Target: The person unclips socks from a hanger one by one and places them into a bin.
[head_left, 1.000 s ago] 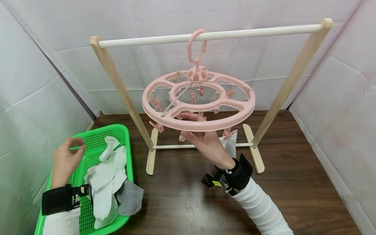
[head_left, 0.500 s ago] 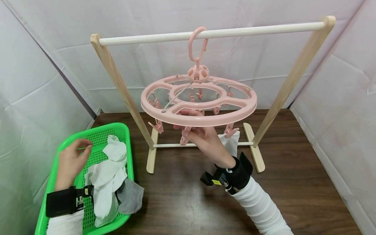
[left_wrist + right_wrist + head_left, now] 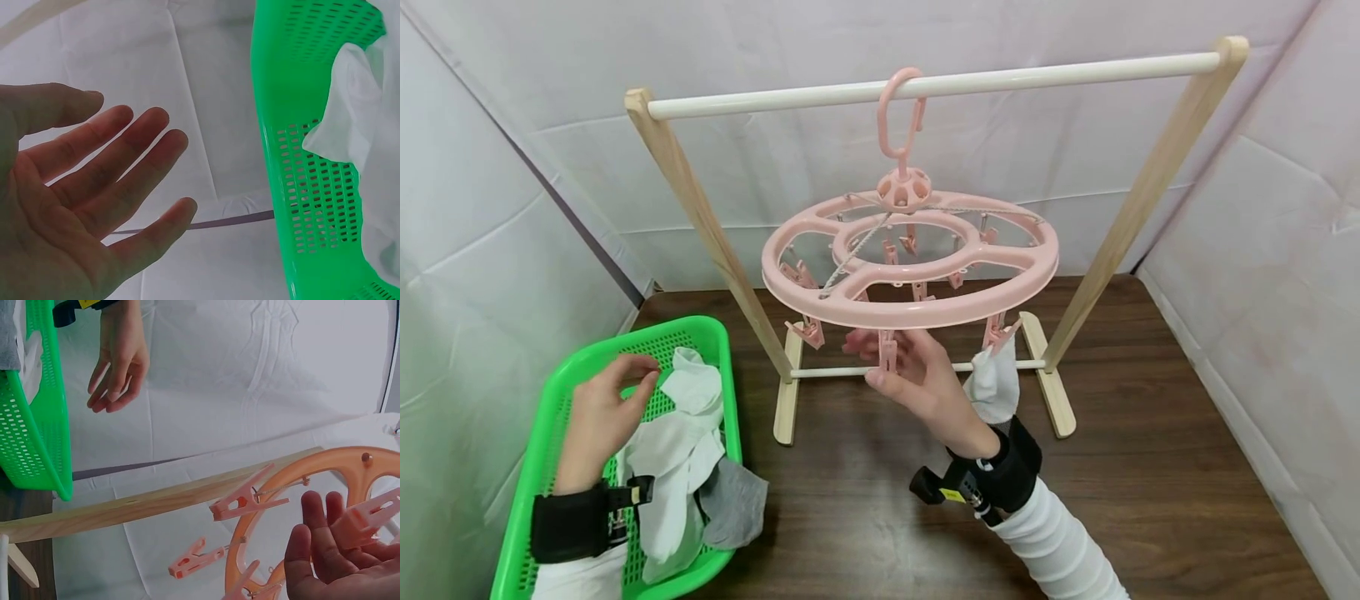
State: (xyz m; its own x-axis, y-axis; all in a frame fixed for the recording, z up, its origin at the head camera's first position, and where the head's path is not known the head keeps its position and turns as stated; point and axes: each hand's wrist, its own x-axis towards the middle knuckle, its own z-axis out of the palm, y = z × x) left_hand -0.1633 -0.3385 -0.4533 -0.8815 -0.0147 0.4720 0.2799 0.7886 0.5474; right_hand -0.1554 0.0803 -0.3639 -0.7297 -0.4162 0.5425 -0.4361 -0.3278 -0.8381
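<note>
My left hand (image 3: 606,417) hovers over the left part of the green basket (image 3: 727,417). It holds nothing, and its fingers are spread in the left wrist view. In the basket lie white socks (image 3: 673,450) and a grey sock (image 3: 733,504), which hangs over the rim. My right hand (image 3: 928,387) is under the front of the pink clip hanger (image 3: 910,315). Its thumb and relaxed fingers stand apart on either side of a pink clothespin (image 3: 887,352), without pinching it; whether they touch is unclear. A white sock (image 3: 996,383) hangs from a clothespin at front right.
The hanger hooks over the white rod (image 3: 1037,81) of a wooden stand (image 3: 1165,183). Several clothespins, such as one at front left (image 3: 807,332), dangle beneath the ring. A dark wooden table (image 3: 850,517) lies below, with white fabric walls (image 3: 1075,150) around it.
My right hand has lowered slightly and its fingers have loosened around the front clothespin. The hanger has turned a little, showing more of the hanging sock. My left hand has moved right over the basket.
</note>
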